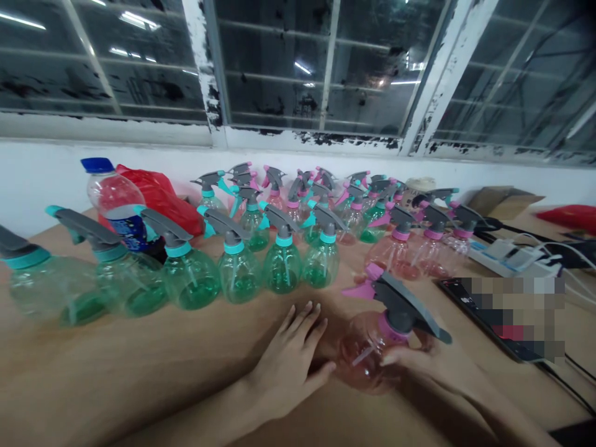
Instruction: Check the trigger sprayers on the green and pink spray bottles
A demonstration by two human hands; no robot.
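My right hand (419,357) is wrapped round a pink spray bottle (367,363) with a grey and pink trigger head, tilted slightly at the front of the table. Just left of it my left hand (298,354) rests palm down, fingers spread, its thumb close to the bottle's side. Beyond that hand stands a row of green spray bottles (283,264) with turquoise collars, each with some green liquid low inside. Several pink spray bottles (433,254) stand behind the held one, to the right. My right fingers are partly hidden behind the bottle.
More green and pink spray bottles (254,223) crowd the back near the wall. At left are a blue-capped drink bottle (123,211) and a red plastic bag (158,189). A phone (484,323), a power strip (507,257) with cables and a cardboard piece (500,202) lie at right.
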